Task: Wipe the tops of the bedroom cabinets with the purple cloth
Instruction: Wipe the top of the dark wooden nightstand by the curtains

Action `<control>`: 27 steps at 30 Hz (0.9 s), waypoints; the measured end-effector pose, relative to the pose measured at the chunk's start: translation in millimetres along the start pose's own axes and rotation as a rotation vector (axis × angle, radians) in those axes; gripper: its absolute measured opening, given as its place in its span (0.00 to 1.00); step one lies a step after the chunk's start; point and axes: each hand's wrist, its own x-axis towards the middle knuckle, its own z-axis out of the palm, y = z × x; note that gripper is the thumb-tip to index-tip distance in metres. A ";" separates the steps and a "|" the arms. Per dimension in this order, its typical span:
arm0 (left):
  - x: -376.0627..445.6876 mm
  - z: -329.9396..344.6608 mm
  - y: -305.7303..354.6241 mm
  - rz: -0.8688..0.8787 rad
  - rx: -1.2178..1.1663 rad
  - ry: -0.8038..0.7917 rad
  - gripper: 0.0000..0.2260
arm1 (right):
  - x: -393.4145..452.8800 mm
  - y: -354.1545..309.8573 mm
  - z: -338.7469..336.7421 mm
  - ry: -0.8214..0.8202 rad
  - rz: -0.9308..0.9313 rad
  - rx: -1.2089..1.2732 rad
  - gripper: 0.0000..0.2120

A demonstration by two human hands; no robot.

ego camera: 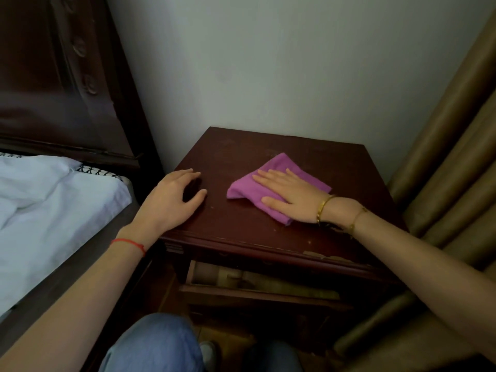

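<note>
Head view shows the right hand (pixel 288 196) flat with straight fingers on the purple cloth (pixel 271 189), middle of the cabinet (pixel 281 157) top. Left hand (pixel 171 200) rests relaxed at its left edge.

We see a purple cloth (pixel 271 187) on the dark reddish-brown cabinet (pixel 268 157), whose front edge shows pale chipped patches. The headboard (pixel 61 76) shares that dark brown. The bed sheet (pixel 48 200) is pale blue-white, with a black-and-white zigzag trim at its far edge. The curtain (pixel 451 157) is olive-tan, the wall (pixel 268 63) grey-white. We note gold bracelets (pixel 324 208), a red string (pixel 128 244) and blue jeans (pixel 153 345).
</note>
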 end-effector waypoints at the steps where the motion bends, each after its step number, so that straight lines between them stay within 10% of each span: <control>1: -0.1 0.8 -2.1 -0.007 -0.001 0.001 0.22 | -4.2 -13.0 2.6 0.009 -0.054 0.011 0.30; 6: -0.5 2.3 -5.2 -0.026 -0.018 0.012 0.22 | -22.9 -37.1 8.6 -0.011 -0.225 0.102 0.29; 12: -1.7 3.7 -4.2 -0.052 -0.034 0.015 0.23 | 22.9 11.9 -7.1 0.001 0.047 0.018 0.33; 19: -1.4 6.4 -6.7 -0.042 -0.033 0.033 0.23 | -8.4 -26.6 6.3 -0.009 -0.228 0.093 0.29; 27: -1.5 7.8 -6.7 -0.057 -0.026 0.028 0.24 | 88.3 45.2 -10.1 0.027 0.139 -0.011 0.30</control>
